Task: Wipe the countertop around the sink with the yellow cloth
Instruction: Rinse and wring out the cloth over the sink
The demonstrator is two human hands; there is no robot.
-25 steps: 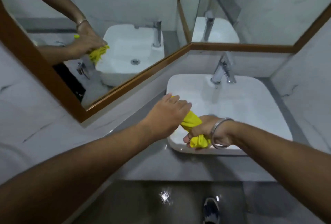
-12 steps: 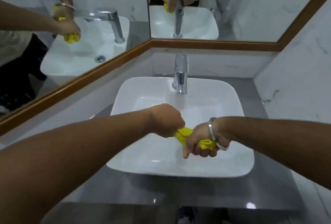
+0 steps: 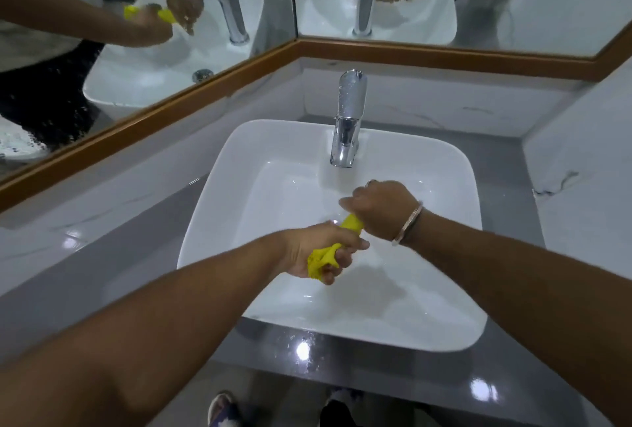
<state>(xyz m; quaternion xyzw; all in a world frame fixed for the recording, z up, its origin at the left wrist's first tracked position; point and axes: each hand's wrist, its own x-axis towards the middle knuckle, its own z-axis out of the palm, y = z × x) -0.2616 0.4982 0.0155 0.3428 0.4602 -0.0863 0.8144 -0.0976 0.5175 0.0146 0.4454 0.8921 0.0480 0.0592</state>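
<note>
Both hands hold the yellow cloth (image 3: 351, 223) over the sink (image 3: 219, 194), in front of the tap (image 3: 347, 125) and above the middle of the basin. The left hand (image 3: 318, 250) is fisted round the near end, a yellow tuft poking out between its fingers; the right hand (image 3: 379, 209), a bangle (image 3: 408, 223) on its wrist, is fisted round the far end, nearer the tap. The cloth is twisted into a tight rope between them, so the step in hand looks like wringing it out, not wiping. The grey countertop (image 3: 506, 166) that runs round the sink appears untouched by the cloth for now. The next move probably calls for one hand to let go, the cloth to be shaken loose and flattened, then pressed to the countertop beside the sink.
</note>
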